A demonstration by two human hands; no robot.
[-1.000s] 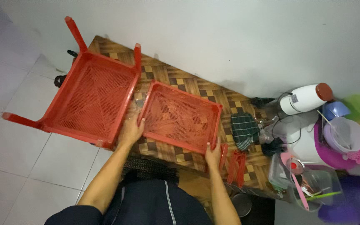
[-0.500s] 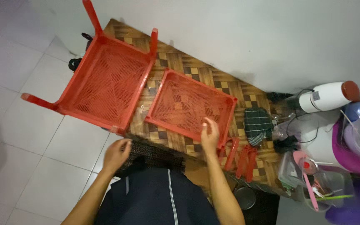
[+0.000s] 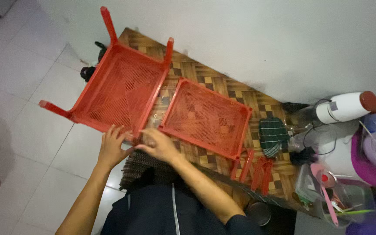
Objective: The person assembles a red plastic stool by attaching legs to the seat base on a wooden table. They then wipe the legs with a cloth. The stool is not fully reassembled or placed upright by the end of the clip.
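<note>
The large red mesh tray (image 3: 120,89), with legs sticking up from its corners, lies upside-down at the left end of the worktop (image 3: 223,87), its near corner overhanging the tiled floor (image 3: 27,109). The left hand (image 3: 111,146) rests on that near rim with fingers spread and lightly curled over the edge; whether it grips or only steadies I cannot tell. The right hand (image 3: 159,144) reaches across beside it, fingers extended toward the same corner, touching the rim or something small there; its hold is hidden.

The tray looks like thin moulded plastic: light, fairly stiff along the rim and legs, springy in the lattice bottom. The solid rim or a leg seems the safest place to take hold; the mesh would probably flex under a pinch.

Just right of it, apart by a narrow gap, lies a smaller red mesh tray (image 3: 205,117) without legs. Loose red leg pieces (image 3: 255,167) lie near its lower right corner. Farther right are a folded checked cloth (image 3: 271,135), a white flask with a red cap (image 3: 347,106), and a clear container of utensils (image 3: 336,200).
</note>
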